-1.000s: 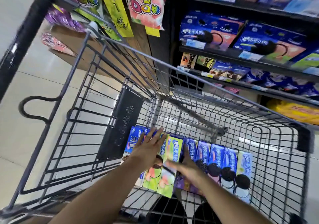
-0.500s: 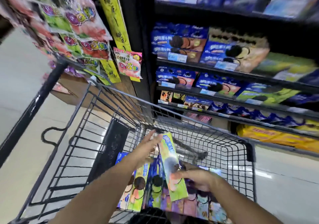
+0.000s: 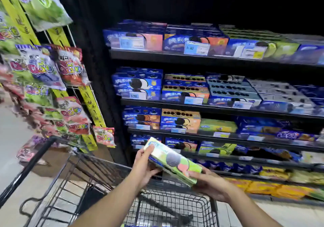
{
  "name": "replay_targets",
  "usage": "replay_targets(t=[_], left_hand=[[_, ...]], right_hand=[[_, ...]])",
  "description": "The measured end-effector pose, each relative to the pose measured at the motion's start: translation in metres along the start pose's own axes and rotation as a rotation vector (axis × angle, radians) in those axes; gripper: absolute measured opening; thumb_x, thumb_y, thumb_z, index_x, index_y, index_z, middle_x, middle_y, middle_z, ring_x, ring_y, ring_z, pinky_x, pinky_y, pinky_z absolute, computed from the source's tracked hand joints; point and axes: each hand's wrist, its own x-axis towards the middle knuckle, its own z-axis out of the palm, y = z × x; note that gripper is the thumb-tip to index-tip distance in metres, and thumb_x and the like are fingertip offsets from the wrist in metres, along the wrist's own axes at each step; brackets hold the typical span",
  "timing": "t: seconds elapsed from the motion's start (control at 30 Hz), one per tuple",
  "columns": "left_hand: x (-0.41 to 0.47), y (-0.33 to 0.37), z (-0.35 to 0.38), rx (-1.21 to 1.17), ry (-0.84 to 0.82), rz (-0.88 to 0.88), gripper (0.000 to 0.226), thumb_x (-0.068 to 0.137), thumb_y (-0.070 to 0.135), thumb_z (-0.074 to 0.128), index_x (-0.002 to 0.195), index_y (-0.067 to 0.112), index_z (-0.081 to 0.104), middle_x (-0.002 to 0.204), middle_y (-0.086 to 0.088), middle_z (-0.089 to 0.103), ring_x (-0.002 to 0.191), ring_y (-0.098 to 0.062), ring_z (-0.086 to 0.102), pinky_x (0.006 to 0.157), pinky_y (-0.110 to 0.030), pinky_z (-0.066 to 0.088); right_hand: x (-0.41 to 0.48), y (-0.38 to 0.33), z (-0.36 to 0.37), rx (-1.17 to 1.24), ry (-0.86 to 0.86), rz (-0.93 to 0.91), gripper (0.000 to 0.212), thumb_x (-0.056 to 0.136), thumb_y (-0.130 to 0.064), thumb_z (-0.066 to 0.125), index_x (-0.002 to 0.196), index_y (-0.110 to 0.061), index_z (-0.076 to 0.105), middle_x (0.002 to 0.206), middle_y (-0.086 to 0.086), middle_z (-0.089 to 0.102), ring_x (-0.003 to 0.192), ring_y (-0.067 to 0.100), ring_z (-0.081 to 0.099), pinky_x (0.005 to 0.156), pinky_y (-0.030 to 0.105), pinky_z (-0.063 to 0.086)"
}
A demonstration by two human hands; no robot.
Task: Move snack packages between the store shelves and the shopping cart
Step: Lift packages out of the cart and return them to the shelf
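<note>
Now, in the head view, both hands hold one green snack box up in the air over the shopping cart. The box is long and tilted. Its far end points up and to the left, and its near end points down and to the right. A dark round cookie is drawn on it.

The left hand grips the far end, and its fingers curl around the edge. The right hand grips the near end from below, and its fingers bend around it.

The cart is made of dark wire and sits under the hands. Past the box stand the store shelves. They are dark and full of blue cookie boxes, with some green boxes too. Small price tags sit on the shelf edges.

To the left, bright candy bags hang on a rack beside yellow strips. The floor is pale.
</note>
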Motion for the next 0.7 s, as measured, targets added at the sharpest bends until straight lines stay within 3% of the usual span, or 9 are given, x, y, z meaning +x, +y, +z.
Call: replay_targets(t=[0.13,0.2,0.27,0.33,0.43,0.53,0.63,0.7], left_hand=[[-0.010,0.015,0.039,0.018,-0.105,0.096,0.044,0.075,0.039,0.081,0.106,0.019,0.057,0.106,-0.015,0.075,0.095,-0.031,0.069,0.091,-0.057,0.056],[-0.010,0.030,0.051,0.106,-0.190,0.156,0.058,0.072,0.038,0.083,0.120,0.018,0.058,0.116,-0.017,0.072,0.098,-0.029,0.069,0.087,-0.046,0.059],[-0.005,0.046,0.060,0.255,-0.202,0.242,0.060,0.077,0.034,0.085,0.129,0.019,0.058,0.124,-0.016,0.069,0.100,-0.033,0.066,0.083,-0.041,0.055],[0.004,0.061,0.068,0.457,-0.170,0.351,0.055,0.084,0.031,0.081,0.133,0.023,0.058,0.121,-0.005,0.073,0.107,-0.031,0.068,0.097,-0.044,0.053],[0.013,0.088,0.087,0.690,-0.135,0.496,0.059,0.088,0.040,0.075,0.142,0.030,0.053,0.120,0.009,0.072,0.114,-0.013,0.066,0.101,-0.037,0.052],[0.019,0.107,0.111,0.629,-0.013,0.617,0.068,0.087,0.044,0.075,0.147,0.037,0.043,0.123,0.012,0.068,0.106,-0.005,0.067,0.093,-0.037,0.056],[0.028,0.108,0.129,0.565,0.117,0.712,0.061,0.089,0.041,0.073,0.143,0.031,0.046,0.120,0.015,0.064,0.090,0.005,0.067,0.081,-0.024,0.053],[0.034,0.105,0.133,0.601,0.162,0.716,0.052,0.092,0.039,0.071,0.139,0.028,0.052,0.119,0.013,0.063,0.086,0.005,0.065,0.079,-0.018,0.048]], right_hand=[[-0.022,-0.030,-0.023,-0.094,0.070,-0.151,0.082,0.056,-0.033,0.099,0.129,-0.025,0.063,0.126,0.011,0.070,0.119,0.033,0.063,0.112,0.055,0.040],[-0.032,-0.049,-0.036,-0.152,0.135,-0.247,0.081,0.054,-0.034,0.100,0.127,-0.030,0.064,0.121,0.007,0.072,0.111,0.026,0.069,0.102,0.042,0.051],[-0.040,-0.070,-0.048,-0.214,0.190,-0.341,0.082,0.051,-0.036,0.100,0.125,-0.033,0.064,0.112,0.001,0.076,0.094,0.017,0.072,0.081,0.028,0.056],[-0.045,-0.092,-0.055,-0.337,0.283,-0.447,0.077,0.049,-0.041,0.099,0.119,-0.041,0.067,0.111,-0.010,0.075,0.087,0.007,0.071,0.072,0.020,0.055],[-0.046,-0.125,-0.063,-0.452,0.384,-0.599,0.069,0.058,-0.034,0.097,0.120,-0.042,0.066,0.125,-0.018,0.059,0.100,-0.010,0.063,0.080,0.009,0.050],[-0.042,-0.161,-0.072,-0.534,0.407,-0.697,0.067,0.063,-0.038,0.094,0.122,-0.044,0.062,0.129,-0.019,0.047,0.104,-0.016,0.055,0.077,0.005,0.048],[-0.030,-0.195,-0.081,-0.591,0.406,-0.756,0.068,0.064,-0.041,0.092,0.123,-0.049,0.060,0.129,-0.021,0.045,0.107,-0.014,0.056,0.080,0.007,0.049],[-0.019,-0.216,-0.086,-0.603,0.383,-0.777,0.070,0.065,-0.032,0.093,0.127,-0.040,0.061,0.130,-0.013,0.045,0.105,-0.011,0.060,0.079,0.006,0.049]])
